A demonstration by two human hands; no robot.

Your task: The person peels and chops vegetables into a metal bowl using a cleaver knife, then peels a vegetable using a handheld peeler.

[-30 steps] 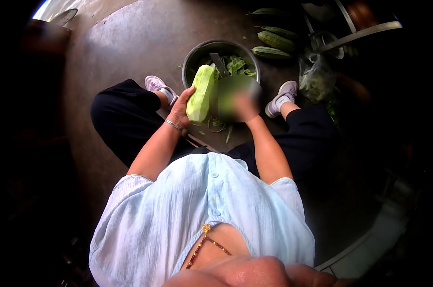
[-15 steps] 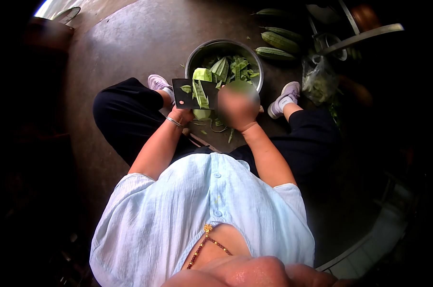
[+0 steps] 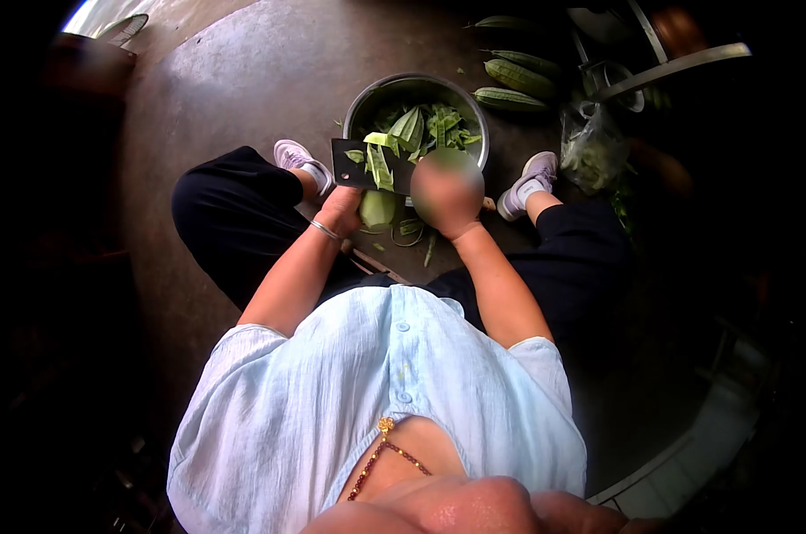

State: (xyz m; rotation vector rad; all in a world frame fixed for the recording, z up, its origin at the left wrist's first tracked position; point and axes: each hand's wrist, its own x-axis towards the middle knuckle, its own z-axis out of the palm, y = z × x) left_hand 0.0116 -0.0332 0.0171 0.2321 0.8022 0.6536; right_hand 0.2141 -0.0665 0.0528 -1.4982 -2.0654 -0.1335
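Note:
My left hand (image 3: pixel 339 212) is closed round the near end of a pale green, peeled gourd (image 3: pixel 378 211). A broad dark cleaver (image 3: pixel 402 175) lies across this gourd, hiding its middle, with strips of green peel stuck on the blade. My right hand (image 3: pixel 447 191) is smeared by a blur, but the blade comes out on its left and a wooden handle end on its right, so it grips the cleaver. Just beyond the blade, a metal basin (image 3: pixel 484 133) holds green peelings (image 3: pixel 445 125) and a ridged green piece (image 3: pixel 407 130).
Several whole ridged gourds (image 3: pixel 520 78) lie on the floor right of the basin. Near my right shoe (image 3: pixel 532 182) is a clear plastic bag (image 3: pixel 590 151) with greenery inside. Scraps of peel (image 3: pixel 410 230) lie on the floor between my legs.
The cleaver has shifted slightly away from me and to the right along the gourd. More of the gourd's near end shows, and less of its far end.

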